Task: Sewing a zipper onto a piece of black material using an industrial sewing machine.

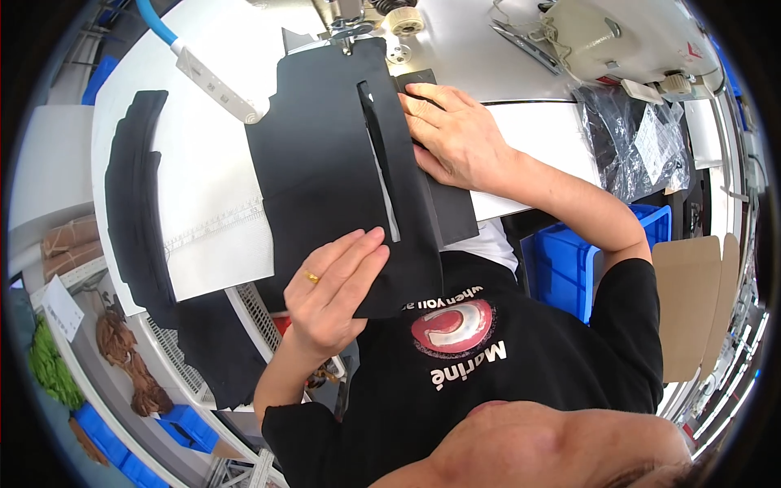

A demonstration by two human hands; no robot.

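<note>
A black sheet-like panel [317,154] with a long narrow slit lies over the white sewing machine table, its far end at the presser foot [348,41]. Light shows through the slit. My left hand [333,289], with a gold-coloured ring, rests open on the panel's near part, fingers stretched beside the slit's near end. At the panel's right edge my right hand [460,138] is closed on the edge, with fingers bent and thumb nearer to me. Another black piece [451,211] lies under the right hand, partly hidden by the panel.
Stacked black pieces [134,195] lie at the left, beside a ruler scale [215,224] on the table. A white device with a blue hose [215,85] reaches over the panel. Tweezers [529,45], a clear plastic bag [639,138], and a blue bin [569,264] are at right.
</note>
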